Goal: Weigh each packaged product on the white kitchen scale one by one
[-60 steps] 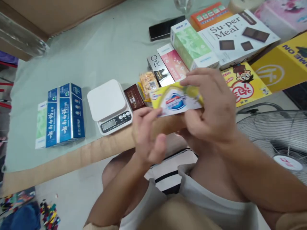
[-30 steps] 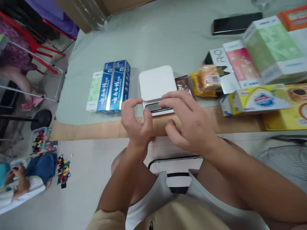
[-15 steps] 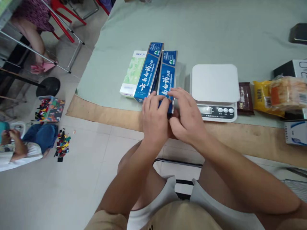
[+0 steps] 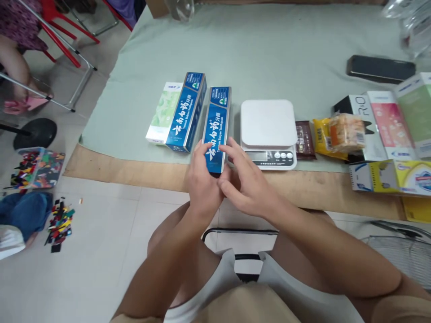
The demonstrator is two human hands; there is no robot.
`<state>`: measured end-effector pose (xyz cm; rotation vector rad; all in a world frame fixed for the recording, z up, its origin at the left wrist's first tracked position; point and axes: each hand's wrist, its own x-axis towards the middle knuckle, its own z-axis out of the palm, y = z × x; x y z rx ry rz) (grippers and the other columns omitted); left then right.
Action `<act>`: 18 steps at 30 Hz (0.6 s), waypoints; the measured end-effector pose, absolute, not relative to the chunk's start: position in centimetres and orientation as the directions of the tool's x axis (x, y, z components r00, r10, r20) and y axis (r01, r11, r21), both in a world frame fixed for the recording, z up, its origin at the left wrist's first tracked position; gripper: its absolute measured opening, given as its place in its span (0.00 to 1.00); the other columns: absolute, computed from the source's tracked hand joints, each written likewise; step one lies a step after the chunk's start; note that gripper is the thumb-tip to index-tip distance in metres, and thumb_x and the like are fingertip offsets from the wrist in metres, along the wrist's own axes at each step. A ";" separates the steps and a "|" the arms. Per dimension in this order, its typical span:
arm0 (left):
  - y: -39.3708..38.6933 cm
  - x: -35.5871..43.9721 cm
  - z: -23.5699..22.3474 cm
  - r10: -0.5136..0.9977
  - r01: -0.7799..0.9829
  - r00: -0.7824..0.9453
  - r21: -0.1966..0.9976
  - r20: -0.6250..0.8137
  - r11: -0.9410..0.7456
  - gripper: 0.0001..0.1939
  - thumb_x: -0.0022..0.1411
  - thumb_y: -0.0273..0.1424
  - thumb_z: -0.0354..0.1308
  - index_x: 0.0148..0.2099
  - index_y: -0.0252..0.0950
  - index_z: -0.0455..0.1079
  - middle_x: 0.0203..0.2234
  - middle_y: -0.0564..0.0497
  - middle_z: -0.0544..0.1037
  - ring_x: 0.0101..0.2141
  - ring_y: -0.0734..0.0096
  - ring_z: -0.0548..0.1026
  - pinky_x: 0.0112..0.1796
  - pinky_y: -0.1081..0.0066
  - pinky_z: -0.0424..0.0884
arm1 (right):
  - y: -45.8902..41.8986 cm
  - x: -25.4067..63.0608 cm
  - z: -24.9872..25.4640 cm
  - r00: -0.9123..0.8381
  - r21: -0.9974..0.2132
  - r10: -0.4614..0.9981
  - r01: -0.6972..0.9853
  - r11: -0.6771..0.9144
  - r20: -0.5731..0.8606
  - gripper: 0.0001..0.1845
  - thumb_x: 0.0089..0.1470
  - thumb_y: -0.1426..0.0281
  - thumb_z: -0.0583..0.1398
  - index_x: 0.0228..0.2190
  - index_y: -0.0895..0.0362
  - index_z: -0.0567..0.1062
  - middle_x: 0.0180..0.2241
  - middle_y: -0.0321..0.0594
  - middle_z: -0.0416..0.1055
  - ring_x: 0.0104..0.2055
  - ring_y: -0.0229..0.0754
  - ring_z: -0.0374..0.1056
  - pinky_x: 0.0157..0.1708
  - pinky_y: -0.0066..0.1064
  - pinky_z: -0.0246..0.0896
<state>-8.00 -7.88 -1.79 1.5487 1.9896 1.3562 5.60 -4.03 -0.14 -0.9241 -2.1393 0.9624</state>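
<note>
The blue box [image 4: 217, 123] is located at the front of the desk [image 4: 269, 54], between the second blue box [image 4: 188, 114] and the scale [image 4: 268, 123]. Its long axis points away from the person; its near end lies over the brown edge strip [image 4: 134, 171]. Whether its underside contacts the desk cannot be determined.

Left hand [image 4: 204, 177]: closed around the near end of the blue box from the left, fingers bent over the upper face. Right hand [image 4: 247, 181]: partly open, fingers curved, fingertips at the right side of the blue box, thumb by its near end. Whether the right hand carries any of the grip cannot be determined.

The second blue box lies to the left, apart from the blue box, its left side against the green box [image 4: 165, 107]. The scale stands just right of the right hand, display and buttons facing the person. The brown packet [image 4: 305, 140] lies beside the scale's right side, followed by the yellow packet [image 4: 321, 128].
</note>
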 end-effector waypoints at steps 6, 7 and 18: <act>-7.4 -4.4 -1.1 0.761 0.690 -0.254 0.663 0.597 -0.291 0.28 0.65 0.37 0.67 0.63 0.44 0.63 0.67 0.40 0.70 0.66 0.50 0.72 0.61 0.50 0.75 | -3.6 9.3 1.0 -0.472 -0.770 0.814 0.358 0.529 0.339 0.36 0.63 0.59 0.57 0.69 0.56 0.59 0.75 0.58 0.52 0.79 0.55 0.46 0.73 0.59 0.53; -7.1 -3.5 -1.1 0.751 0.699 -0.222 0.639 0.622 -0.322 0.28 0.65 0.38 0.67 0.63 0.44 0.63 0.67 0.39 0.70 0.66 0.51 0.72 0.61 0.51 0.75 | -3.4 10.1 1.1 -0.450 -0.765 0.823 0.372 0.525 0.346 0.36 0.63 0.59 0.57 0.69 0.56 0.59 0.74 0.57 0.53 0.78 0.55 0.47 0.73 0.59 0.54; -4.3 2.0 -0.7 0.859 0.685 -0.018 0.632 0.511 -0.362 0.29 0.70 0.47 0.56 0.66 0.38 0.61 0.67 0.33 0.66 0.69 0.45 0.66 0.62 0.48 0.71 | -1.7 17.1 0.0 -0.325 -0.765 0.900 0.486 0.423 0.291 0.33 0.66 0.54 0.56 0.67 0.54 0.64 0.70 0.52 0.64 0.73 0.57 0.59 0.71 0.58 0.59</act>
